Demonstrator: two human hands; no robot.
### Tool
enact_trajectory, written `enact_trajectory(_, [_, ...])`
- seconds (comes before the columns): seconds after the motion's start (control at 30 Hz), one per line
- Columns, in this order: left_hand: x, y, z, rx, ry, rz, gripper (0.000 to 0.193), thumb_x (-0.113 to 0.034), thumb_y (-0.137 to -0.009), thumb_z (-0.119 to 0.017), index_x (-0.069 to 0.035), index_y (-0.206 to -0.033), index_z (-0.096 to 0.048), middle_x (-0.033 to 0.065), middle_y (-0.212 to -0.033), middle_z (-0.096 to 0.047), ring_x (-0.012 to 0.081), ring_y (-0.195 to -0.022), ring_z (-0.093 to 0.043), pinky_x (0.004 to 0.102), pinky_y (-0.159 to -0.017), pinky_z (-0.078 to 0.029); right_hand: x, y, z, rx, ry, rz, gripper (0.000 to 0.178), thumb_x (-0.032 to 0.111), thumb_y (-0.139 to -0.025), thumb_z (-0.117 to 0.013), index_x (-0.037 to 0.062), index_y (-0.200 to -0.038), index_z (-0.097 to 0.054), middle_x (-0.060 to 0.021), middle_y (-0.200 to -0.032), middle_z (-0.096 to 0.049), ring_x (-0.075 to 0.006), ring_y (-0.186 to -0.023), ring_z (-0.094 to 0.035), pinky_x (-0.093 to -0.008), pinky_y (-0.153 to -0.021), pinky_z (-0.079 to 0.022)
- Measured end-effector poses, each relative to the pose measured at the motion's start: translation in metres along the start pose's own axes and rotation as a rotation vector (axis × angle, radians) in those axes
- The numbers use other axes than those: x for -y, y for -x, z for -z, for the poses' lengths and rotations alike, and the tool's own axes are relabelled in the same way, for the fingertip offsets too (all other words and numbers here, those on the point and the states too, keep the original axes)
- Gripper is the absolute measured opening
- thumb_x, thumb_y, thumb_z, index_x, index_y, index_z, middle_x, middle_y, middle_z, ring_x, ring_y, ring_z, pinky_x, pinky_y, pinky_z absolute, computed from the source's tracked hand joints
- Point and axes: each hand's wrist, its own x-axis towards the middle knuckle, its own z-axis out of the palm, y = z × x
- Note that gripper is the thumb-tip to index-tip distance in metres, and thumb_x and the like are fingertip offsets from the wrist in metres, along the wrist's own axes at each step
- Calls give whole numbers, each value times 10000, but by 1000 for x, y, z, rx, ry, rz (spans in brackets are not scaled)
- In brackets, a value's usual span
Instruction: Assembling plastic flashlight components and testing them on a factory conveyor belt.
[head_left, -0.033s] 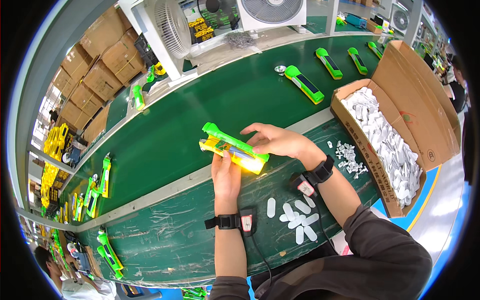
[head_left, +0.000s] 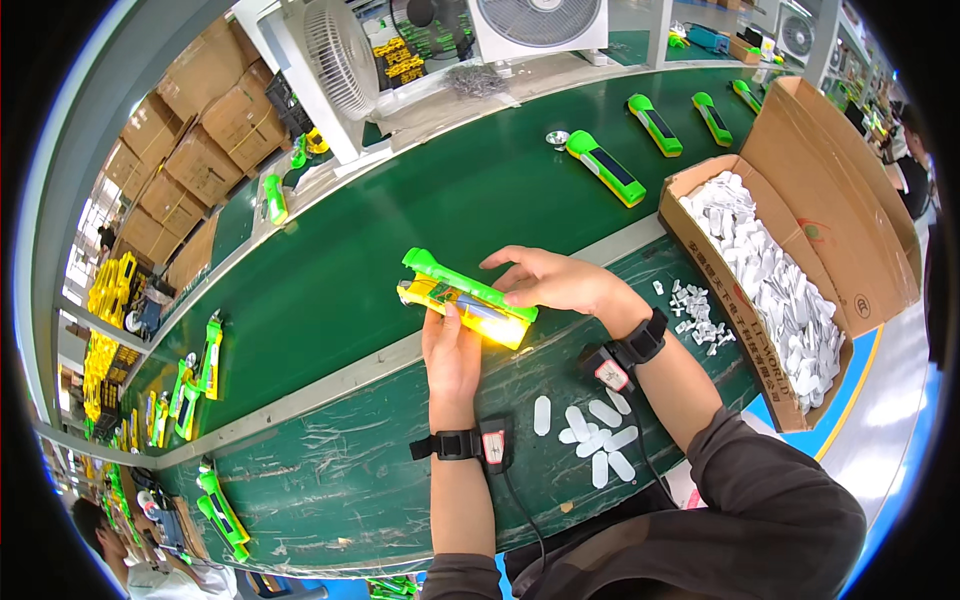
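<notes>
Above the near edge of the green belt, a green-and-yellow flashlight [head_left: 468, 300] lies tilted in my hands. Its green shell half [head_left: 450, 273] is lifted partly apart from the yellow half [head_left: 428, 292], so inner parts show between them. Yellow light glows at its lower right end. My left hand [head_left: 453, 352] grips the yellow half from below, thumb on its near side. Over the right end, my right hand [head_left: 560, 283] has its thumb and fingers closed at the green half. Several flat white oval pieces [head_left: 600, 440] are spread on the worktop by my forearms.
At right stands an open cardboard box [head_left: 745, 335] of white pieces, with small white parts [head_left: 700, 312] beside it. More flashlights [head_left: 605, 168] lie along the belt [head_left: 330, 270], some at left [head_left: 222, 515]. Cables trail from my wrist straps. A person [head_left: 95, 525] is at lower left.
</notes>
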Motion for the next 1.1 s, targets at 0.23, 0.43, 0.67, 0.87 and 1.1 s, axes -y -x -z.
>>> enact_trajectory(0.23, [2,0,-6,-12,-59,15,454,-156,-947,-538,-4,-1332,-352,88,-1256,-490,208,-1172,-468,388,-1041,-354,13,11,11,73,-199,-125,563,155,-874,-628,-11,-1343,-367,-179,-1137,-574,-189,-995,-562,-288,-827,-476])
enact_trajectory(0.43, [3,-1,-5,7,-118,2,471,-202,-953,-527,4,-1336,-346,102,-1270,-478,228,-1196,-462,402,-1047,-358,5,7,18,108,-104,-60,559,152,-868,-633,-14,-1336,-376,-151,-1082,-596,-182,-990,-561,-302,-844,-469])
enact_trajectory(0.67, [2,-1,-3,-13,-80,8,473,-169,-949,-538,-7,-1346,-339,85,-1274,-478,207,-1193,-456,390,-1047,-351,-3,0,11,62,-15,-33,526,96,-857,-619,-16,-1322,-400,-173,-1091,-603,-206,-1025,-558,-320,-909,-426])
enact_trajectory(0.87, [1,-3,-1,-14,-100,-25,476,-190,-949,-540,-8,-1343,-344,82,-1270,-479,205,-1192,-455,386,-1046,-350,-5,-3,8,51,-18,-16,519,91,-852,-622,-17,-1312,-409,-193,-1101,-606,-224,-1025,-571,-319,-890,-436])
enact_trajectory(1.1, [1,2,-9,-3,-113,-42,459,-245,-952,-533,-6,-1309,-372,110,-1221,-507,225,-1159,-483,414,-1033,-365,4,1,-5,79,72,-15,526,76,-834,-632,-9,-1308,-419,-193,-1063,-618,-235,-983,-595,-332,-863,-461])
